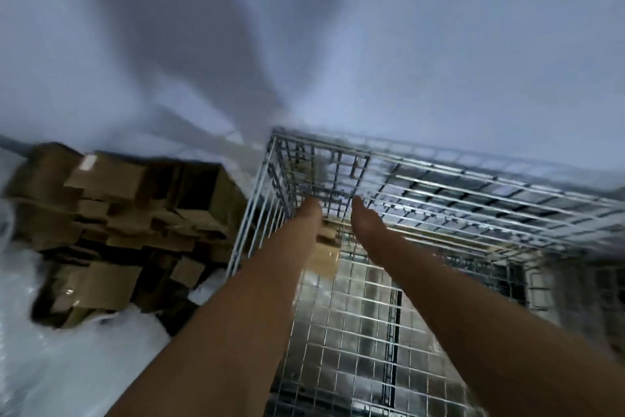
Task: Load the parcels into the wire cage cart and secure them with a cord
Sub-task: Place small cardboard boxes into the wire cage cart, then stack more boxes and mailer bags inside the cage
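Down at centre frame, both my hands reach into the cage (439,186) over a parcel (326,247); grip state unclear, it might drop.

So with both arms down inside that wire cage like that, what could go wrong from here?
1. Both hands, left hand and right hand, reach deep into the wire cage cart; skin could catch on the bare wire or the small hooks on its far wall.
2. The cardboard parcel under the hands is hard to see, so it may land crooked.
3. The heap of parcels beside the cart looks loose and could slide.
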The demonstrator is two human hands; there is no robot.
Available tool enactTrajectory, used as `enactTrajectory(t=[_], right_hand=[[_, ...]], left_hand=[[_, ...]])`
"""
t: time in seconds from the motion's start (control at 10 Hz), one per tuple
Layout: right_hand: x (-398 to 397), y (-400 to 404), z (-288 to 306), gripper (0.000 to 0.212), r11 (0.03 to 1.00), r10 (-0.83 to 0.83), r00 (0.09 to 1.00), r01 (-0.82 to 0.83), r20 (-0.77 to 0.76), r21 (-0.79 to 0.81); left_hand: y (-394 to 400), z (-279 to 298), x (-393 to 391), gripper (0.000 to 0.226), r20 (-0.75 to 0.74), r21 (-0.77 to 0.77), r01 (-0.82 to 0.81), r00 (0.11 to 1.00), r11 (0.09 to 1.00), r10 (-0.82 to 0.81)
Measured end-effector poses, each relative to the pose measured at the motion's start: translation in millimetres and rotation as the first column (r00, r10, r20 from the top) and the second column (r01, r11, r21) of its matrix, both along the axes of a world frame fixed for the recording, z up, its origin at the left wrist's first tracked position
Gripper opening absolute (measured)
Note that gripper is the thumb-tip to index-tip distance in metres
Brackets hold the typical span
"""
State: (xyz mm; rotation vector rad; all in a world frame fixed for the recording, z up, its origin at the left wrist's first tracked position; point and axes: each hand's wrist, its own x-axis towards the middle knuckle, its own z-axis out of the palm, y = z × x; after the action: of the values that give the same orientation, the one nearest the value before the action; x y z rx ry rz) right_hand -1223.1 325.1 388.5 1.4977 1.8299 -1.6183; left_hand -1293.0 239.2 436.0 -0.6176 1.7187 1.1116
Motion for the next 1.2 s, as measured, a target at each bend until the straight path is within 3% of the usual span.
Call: enactTrajectory(t=[0.1, 0.2, 0.3, 0.4, 0.5, 0.6, 0.7, 0.8, 0.9, 1.0, 1.2], right_hand=[[-5.0, 3.8, 93.1, 0.067, 0.99, 0.128, 0.992, -0.128, -0.001, 0.057], [-21.4, 6.7, 205.5, 0.053, 0.975, 0.216, 0.972, -0.209, -0.09, 0.079], [-36.1, 2.2, 325.1, 0.036, 0.973, 0.223, 0.961, -0.208, -0.162, 0.104], [-58.8, -7.4, 418.8, 0.05, 0.942, 0.305, 0.914, -0.248, -0.269, 0.225], [-79.7, -45.6, 495.7, 0.071, 0.875, 0.438, 0.838, -0.315, -0.325, 0.367], [-91.4, -114.3, 559.0, 0.06, 0.67, 0.681, 0.685, -0.438, -0.261, 0.599], [-103.0, -201.8, 603.1, 0.055, 0.424, 0.857, 0.496, -0.526, -0.139, 0.737], [-110.0, -313.2, 631.1, 0.057, 0.231, 0.949, 0.308, -0.535, -0.067, 0.813], [-103.9, -431.2, 642.5, 0.062, 0.125, 0.99, 0.116, -0.52, -0.075, 0.845], [-95.5, -557.7, 635.9, 0.069, 0.054, 0.995, -0.039, -0.535, -0.089, 0.843], [-80.5, -796.0, 547.8, 0.067, -0.099, 0.964, -0.254, -0.624, -0.081, 0.775]], left_hand=[[-2.9, 83.5, -20.4, 0.059, -0.026, 0.168, 0.088, 0.996, 0.982, -0.085], [-17.2, 193.3, -53.8, 0.05, -0.164, 0.282, 0.114, 0.984, 0.953, -0.069], [-62.1, 307.4, -73.9, 0.051, -0.361, 0.241, 0.238, 0.922, 0.941, -0.141], [-115.7, 399.8, -93.6, 0.065, -0.558, 0.142, 0.255, 0.819, 0.956, -0.136], [-177.8, 475.2, -88.7, 0.066, -0.748, -0.035, 0.21, 0.643, 0.977, -0.165], [-250.7, 528.9, -64.6, 0.053, -0.843, -0.242, 0.101, 0.471, 0.965, -0.261], [-350.8, 555.9, -50.8, 0.058, -0.871, -0.375, -0.071, 0.369, 0.924, -0.324], [-489.5, 590.9, -7.2, 0.063, -0.82, -0.519, -0.192, 0.388, 0.833, -0.421], [-612.6, 601.6, 30.3, 0.063, -0.803, -0.569, -0.349, 0.43, 0.744, -0.412], [-751.9, 598.8, 83.5, 0.058, -0.823, -0.537, -0.515, 0.492, 0.668, -0.283], [-957.6, 507.3, 166.5, 0.059, -0.803, -0.515, -0.662, 0.595, 0.545, -0.035]])
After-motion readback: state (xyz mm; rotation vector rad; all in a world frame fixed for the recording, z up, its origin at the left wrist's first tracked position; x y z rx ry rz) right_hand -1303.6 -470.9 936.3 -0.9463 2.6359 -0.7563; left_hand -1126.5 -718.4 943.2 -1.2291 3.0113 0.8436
